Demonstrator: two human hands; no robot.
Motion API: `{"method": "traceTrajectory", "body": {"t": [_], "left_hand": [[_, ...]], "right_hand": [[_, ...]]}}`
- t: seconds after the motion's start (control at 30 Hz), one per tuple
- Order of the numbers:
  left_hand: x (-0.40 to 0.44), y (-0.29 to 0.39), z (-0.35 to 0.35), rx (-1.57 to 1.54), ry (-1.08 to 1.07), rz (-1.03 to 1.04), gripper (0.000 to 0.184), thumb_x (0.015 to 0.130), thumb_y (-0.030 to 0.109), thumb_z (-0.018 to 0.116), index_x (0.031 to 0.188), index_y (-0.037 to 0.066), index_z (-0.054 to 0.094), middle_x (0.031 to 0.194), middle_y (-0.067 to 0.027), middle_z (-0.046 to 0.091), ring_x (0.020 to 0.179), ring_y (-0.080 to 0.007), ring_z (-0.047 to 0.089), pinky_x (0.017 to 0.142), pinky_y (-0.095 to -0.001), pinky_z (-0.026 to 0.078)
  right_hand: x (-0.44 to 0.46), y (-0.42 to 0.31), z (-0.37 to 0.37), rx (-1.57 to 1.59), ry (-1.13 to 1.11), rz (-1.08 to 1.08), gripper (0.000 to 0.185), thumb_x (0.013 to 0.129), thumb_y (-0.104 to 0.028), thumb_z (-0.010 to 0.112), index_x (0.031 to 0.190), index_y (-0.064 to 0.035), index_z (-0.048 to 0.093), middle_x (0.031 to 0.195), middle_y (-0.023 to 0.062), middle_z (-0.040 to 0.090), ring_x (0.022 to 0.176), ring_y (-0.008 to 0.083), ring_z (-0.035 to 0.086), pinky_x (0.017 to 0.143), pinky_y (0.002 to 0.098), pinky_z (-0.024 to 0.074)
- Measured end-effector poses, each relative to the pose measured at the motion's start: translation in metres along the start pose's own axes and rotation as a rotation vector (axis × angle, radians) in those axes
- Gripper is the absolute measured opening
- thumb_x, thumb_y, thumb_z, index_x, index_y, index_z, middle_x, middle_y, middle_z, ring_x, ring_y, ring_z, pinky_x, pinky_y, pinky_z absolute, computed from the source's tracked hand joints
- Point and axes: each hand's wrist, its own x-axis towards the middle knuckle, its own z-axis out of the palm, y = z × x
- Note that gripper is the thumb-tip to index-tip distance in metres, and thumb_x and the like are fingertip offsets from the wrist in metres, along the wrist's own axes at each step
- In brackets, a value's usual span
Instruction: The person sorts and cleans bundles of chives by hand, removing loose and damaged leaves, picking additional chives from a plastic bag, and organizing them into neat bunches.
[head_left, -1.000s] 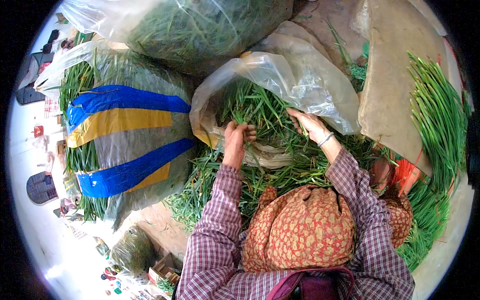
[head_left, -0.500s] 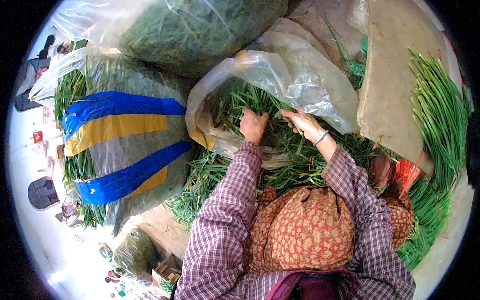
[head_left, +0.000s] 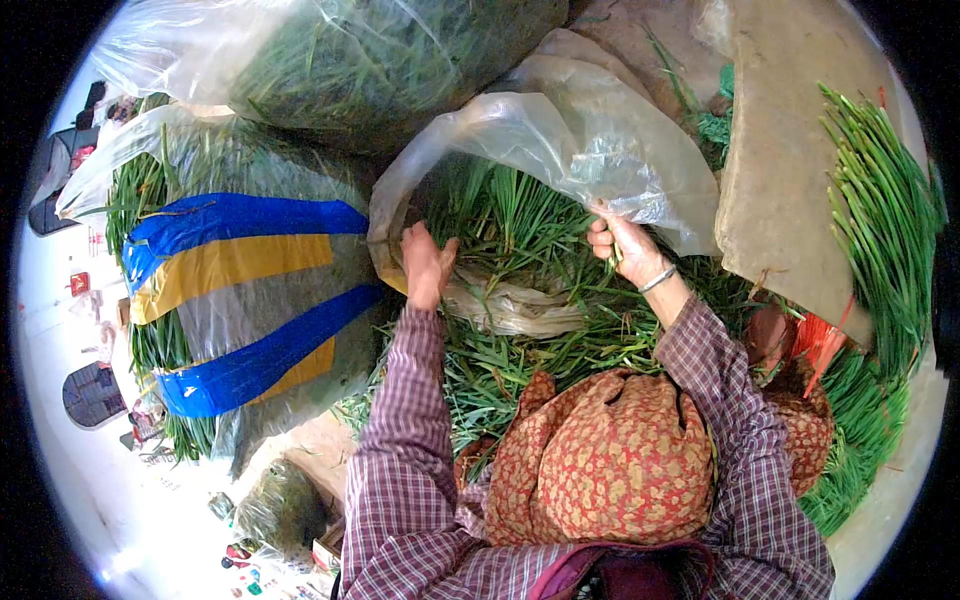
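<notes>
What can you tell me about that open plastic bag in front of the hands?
The bag looks like thin, cloudy plastic, wrinkled, yellowish at lower left. Its mouth gapes toward the camera; leafy greens lie inside. The left hand is at its left rim; whether the right hand touches it is unclear.

It looked like a produce-packing area. Greens (head_left: 512,210) lay in an open plastic bag (head_left: 640,165), a packed striped sack (head_left: 250,268) stood at left, and long green stalks (head_left: 880,225) lay at right.

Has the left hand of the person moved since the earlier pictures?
Yes: the left hand has moved leftward in the view, nearer to the bag with blue and yellow stripes.
</notes>
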Motion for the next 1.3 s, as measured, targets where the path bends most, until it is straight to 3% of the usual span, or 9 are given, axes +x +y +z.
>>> {"method": "traceTrajectory", "body": {"t": [0.13, 0.33, 0.53, 0.63, 0.83, 1.0, 1.1, 1.23, 1.3], "left_hand": [[-0.029, 0.065, -0.038, -0.162, 0.277, 0.11, 0.03, 0.08, 0.011, 0.064, 0.104, -0.001, 0.053, 0.099, -0.0147, 0.056, 0.095, -0.0261, 0.054, 0.08, -0.0394, 0.048], [-0.031, 0.056, 0.011, -0.428, -0.109, 0.021, 0.017, 0.078, 0.008, 0.058, 0.093, -0.002, 0.057, 0.078, -0.0186, 0.059, 0.072, -0.0335, 0.059, 0.072, -0.039, 0.048], [-0.027, 0.026, -0.001, -0.142, -0.108, 0.068, 0.067, 0.065, 0.008, 0.072, 0.122, -0.003, 0.041, 0.121, -0.023, 0.042, 0.114, -0.0385, 0.042, 0.093, -0.0428, 0.04], [-0.023, 0.033, 0.005, 0.059, -0.14, 0.076, 0.076, 0.064, 0.012, 0.076, 0.125, -0.008, 0.034, 0.121, -0.0239, 0.041, 0.113, -0.0388, 0.041, 0.094, -0.042, 0.04], [0.029, -0.009, 0.049, 0.134, -0.109, 0.032, 0.059, 0.072, 0.019, 0.074, 0.116, -0.008, 0.044, 0.111, -0.023, 0.051, 0.102, -0.0375, 0.051, 0.083, -0.0456, 0.047], [0.073, -0.074, 0.065, -0.271, -0.315, -0.524, 0.055, 0.077, 0.034, 0.069, 0.102, -0.012, 0.055, 0.105, -0.0296, 0.058, 0.099, -0.0415, 0.057, 0.085, -0.0498, 0.044], [0.058, -0.055, 0.026, -0.118, -0.267, -0.21, 0.052, 0.078, 0.024, 0.069, 0.116, -0.008, 0.052, 0.113, -0.0243, 0.058, 0.107, -0.0382, 0.055, 0.089, -0.0396, 0.045], [0.006, 0.023, -0.032, -0.268, 0.05, 0.169, 0.039, 0.076, 0.023, 0.071, 0.101, -0.005, 0.059, 0.099, -0.021, 0.063, 0.086, -0.0324, 0.062, 0.078, -0.0388, 0.05], [-0.009, 0.056, -0.032, -0.386, -0.223, 0.037, 0.029, 0.076, 0.022, 0.069, 0.089, -0.003, 0.062, 0.084, -0.0166, 0.066, 0.072, -0.0303, 0.064, 0.067, -0.0364, 0.051]], "right_hand": [[-0.002, 0.017, 0.014, -0.144, 0.126, 0.015, 0.017, 0.089, -0.022, 0.061, 0.095, -0.0091, 0.052, 0.065, -0.0047, 0.042, 0.047, 0.0046, 0.035, 0.039, 0.0205, 0.0251], [-0.016, 0.017, 0.023, -0.251, 0.127, 0.072, 0.023, 0.09, -0.025, 0.06, 0.103, -0.0096, 0.05, 0.065, -0.0045, 0.042, 0.046, 0.0042, 0.037, 0.038, 0.0205, 0.0273], [-0.016, 0.03, 0.013, -0.16, 0.097, 0.099, 0.023, 0.09, -0.027, 0.059, 0.106, -0.0108, 0.052, 0.067, -0.0047, 0.044, 0.05, 0.0044, 0.039, 0.041, 0.0201, 0.0289], [-0.013, 0.033, 0.018, -0.199, 0.087, 0.104, 0.021, 0.09, -0.027, 0.059, 0.102, -0.0113, 0.054, 0.067, -0.0049, 0.046, 0.05, 0.0045, 0.039, 0.041, 0.0204, 0.0288], [-0.017, 0.029, 0.015, -0.23, 0.092, 0.104, 0.021, 0.089, -0.028, 0.06, 0.1, -0.0116, 0.054, 0.067, -0.0046, 0.048, 0.049, 0.0049, 0.039, 0.041, 0.0208, 0.0297], [-0.02, 0.025, 0.012, -0.111, 0.143, 0.048, 0.022, 0.091, -0.029, 0.059, 0.102, -0.0116, 0.052, 0.069, -0.0034, 0.05, 0.05, 0.0052, 0.041, 0.042, 0.0211, 0.0307], [-0.019, 0.025, 0.012, -0.089, 0.154, 0.036, 0.023, 0.091, -0.03, 0.059, 0.104, -0.0123, 0.05, 0.069, -0.0033, 0.049, 0.05, 0.0049, 0.041, 0.041, 0.0206, 0.0306], [-0.015, 0.034, 0.012, -0.119, 0.15, 0.057, 0.022, 0.092, -0.031, 0.058, 0.1, -0.0121, 0.051, 0.068, -0.0034, 0.049, 0.051, 0.005, 0.041, 0.041, 0.0207, 0.0307], [-0.014, 0.036, 0.014, -0.114, 0.142, 0.049, 0.016, 0.089, -0.028, 0.061, 0.093, -0.0122, 0.057, 0.068, -0.0033, 0.049, 0.051, 0.0066, 0.042, 0.043, 0.0222, 0.0335]]}}
